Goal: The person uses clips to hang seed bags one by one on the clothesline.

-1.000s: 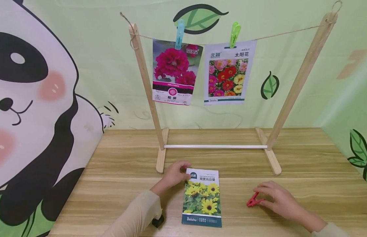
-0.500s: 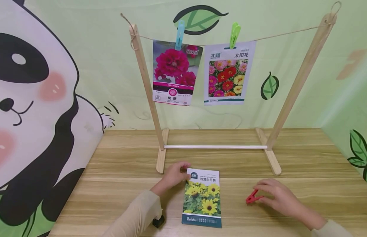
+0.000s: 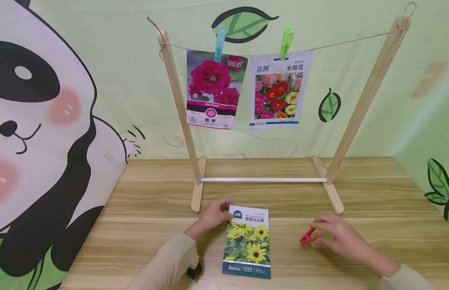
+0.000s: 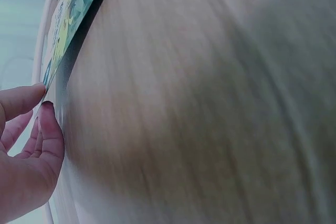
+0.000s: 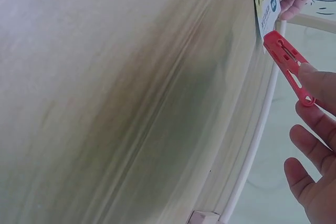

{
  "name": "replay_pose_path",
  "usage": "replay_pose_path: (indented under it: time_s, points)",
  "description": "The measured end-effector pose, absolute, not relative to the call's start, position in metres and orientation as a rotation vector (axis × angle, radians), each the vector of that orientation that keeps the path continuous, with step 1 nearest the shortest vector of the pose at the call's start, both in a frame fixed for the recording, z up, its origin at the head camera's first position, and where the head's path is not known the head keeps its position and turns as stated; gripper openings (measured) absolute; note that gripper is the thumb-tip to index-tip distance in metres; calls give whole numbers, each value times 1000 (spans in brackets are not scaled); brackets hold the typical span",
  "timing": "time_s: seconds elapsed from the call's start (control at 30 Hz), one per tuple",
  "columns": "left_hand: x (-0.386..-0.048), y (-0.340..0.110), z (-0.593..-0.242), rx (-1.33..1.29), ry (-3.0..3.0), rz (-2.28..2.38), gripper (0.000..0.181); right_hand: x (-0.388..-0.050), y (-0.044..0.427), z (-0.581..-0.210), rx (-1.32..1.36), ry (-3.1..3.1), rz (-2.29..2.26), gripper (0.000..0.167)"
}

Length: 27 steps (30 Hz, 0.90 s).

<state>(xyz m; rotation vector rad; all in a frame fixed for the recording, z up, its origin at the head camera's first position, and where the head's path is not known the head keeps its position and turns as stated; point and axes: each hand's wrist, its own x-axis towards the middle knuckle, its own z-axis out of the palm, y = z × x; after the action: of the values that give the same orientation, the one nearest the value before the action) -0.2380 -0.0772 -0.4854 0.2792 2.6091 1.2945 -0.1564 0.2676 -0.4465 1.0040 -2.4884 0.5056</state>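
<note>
A seed packet [image 3: 247, 243] with yellow sunflowers on its front lies before me, its top edge raised a little off the table. My left hand [image 3: 213, 214] pinches its upper left edge between thumb and finger, and the left wrist view shows a gap under the packet [image 4: 71, 22]. To the right, my right hand [image 3: 341, 237] holds a red clothespin [image 3: 308, 237] by its handle ends, just above the table. In the right wrist view the clothespin [image 5: 286, 64] sits between thumb and forefinger, and the other fingers spread away from it.
Behind the packet stands a wooden frame [image 3: 367, 100] with a twine line [image 3: 349, 41]. A blue clothespin [image 3: 219, 43] holds a hollyhock packet [image 3: 213, 86] there. A green clothespin [image 3: 286, 43] holds another flower packet [image 3: 279, 90]. A white rod [image 3: 264, 180] joins the frame's feet.
My right hand has risen slightly, moving the red clothespin a little up and left and tilting it. The left hand and sunflower packet are almost still.
</note>
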Motion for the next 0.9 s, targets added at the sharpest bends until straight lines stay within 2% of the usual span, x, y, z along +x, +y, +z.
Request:
replay_pose_path:
  time_s: [0.9]
  points:
    - [-239, -76, -485, 186, 2414, 1568, 39, -164, 266, -434, 1012, -2461, 513, 40]
